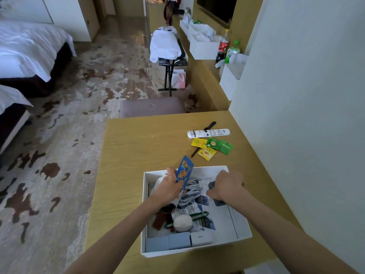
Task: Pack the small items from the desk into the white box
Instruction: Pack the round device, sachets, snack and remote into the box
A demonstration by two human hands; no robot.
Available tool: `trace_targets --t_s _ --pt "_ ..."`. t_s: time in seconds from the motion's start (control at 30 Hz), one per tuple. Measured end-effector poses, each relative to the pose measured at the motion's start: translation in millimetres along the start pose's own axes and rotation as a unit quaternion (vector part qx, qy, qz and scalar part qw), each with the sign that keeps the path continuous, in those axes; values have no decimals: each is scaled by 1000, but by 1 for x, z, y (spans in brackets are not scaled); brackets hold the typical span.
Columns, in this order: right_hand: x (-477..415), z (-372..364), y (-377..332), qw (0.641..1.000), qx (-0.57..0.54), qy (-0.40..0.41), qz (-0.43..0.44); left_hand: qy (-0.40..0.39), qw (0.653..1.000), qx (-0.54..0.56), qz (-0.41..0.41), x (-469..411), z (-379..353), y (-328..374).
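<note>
Two hands: both reach into the white box [244, 232] from the near side.
Left hand [169, 187]: clasps a blue card [184, 171] that stands tilted above the box's far-left corner.
Right hand [227, 186]: fingers curled around a small dark item [218, 201] over the box's far-right part; what it is, I cannot tell.
White box: sits at the near edge of the desk [138, 143], lid off.
Box contents: coiled white cable [190, 193], white ball [182, 223], printed leaflets, pale blue cartons along the near wall.
Desk, far-right area: white tube [208, 133], yellow and green tea sachets [212, 147], black pen [195, 152], all outside the box.
</note>
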State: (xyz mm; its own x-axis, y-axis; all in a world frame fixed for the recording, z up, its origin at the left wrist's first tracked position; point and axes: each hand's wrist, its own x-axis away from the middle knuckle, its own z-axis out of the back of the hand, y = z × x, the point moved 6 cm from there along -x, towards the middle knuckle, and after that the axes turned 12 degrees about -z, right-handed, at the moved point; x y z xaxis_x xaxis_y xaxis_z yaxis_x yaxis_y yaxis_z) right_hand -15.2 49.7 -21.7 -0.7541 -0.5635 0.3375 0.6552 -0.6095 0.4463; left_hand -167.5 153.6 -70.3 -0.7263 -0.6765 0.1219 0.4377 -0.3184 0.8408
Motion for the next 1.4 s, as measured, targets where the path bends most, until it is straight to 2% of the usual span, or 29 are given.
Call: trace_targets --t_s 0.13,0.4,0.5,0.57,0.63,0.7,0.8,0.9,0.97,1.07,1.17,1.2,1.33,1.4 --pt "-8 -6 -25 998 57 -2 2 -8 1000 -24 -15 -3 -1 2" --pt "-22 -25 -33 990 -111 91 -12 -4 997 -73 -23 0 6 0" --pt "-22 -38 -33 986 -101 126 30 5 997 -63 -35 4 3 0" --pt "-20 -43 -29 985 -117 118 39 20 997 -54 -48 7 5 3" --pt "-20 -45 -20 977 -194 82 40 29 997 -41 -63 12 6 6" --pt "-20 -42 -9 943 -322 38 76 10 997 -22 -78 16 6 11" --pt "-10 -31 3 833 -523 -59 170 -53 992 -40 -103 18 4 19" --pt "3 -26 8 766 -578 -134 247 -114 984 -45 -127 15 0 26" --pt "8 -30 10 748 -580 -175 272 -148 978 -48 -137 13 -3 30" --pt "14 -41 11 748 -560 -213 286 -200 965 -84 -148 17 -9 32" --pt "19 -49 4 725 -563 -265 295 -230 949 -163 -142 26 -6 23" --pt "21 -51 0 729 -557 -265 296 -239 944 -184 -134 29 -6 18" --pt "22 -48 -23 812 -460 -172 316 -259 922 -259 -123 45 -7 3" --pt "26 -50 -38 834 -402 -168 338 -245 902 -330 -135 50 -4 1"
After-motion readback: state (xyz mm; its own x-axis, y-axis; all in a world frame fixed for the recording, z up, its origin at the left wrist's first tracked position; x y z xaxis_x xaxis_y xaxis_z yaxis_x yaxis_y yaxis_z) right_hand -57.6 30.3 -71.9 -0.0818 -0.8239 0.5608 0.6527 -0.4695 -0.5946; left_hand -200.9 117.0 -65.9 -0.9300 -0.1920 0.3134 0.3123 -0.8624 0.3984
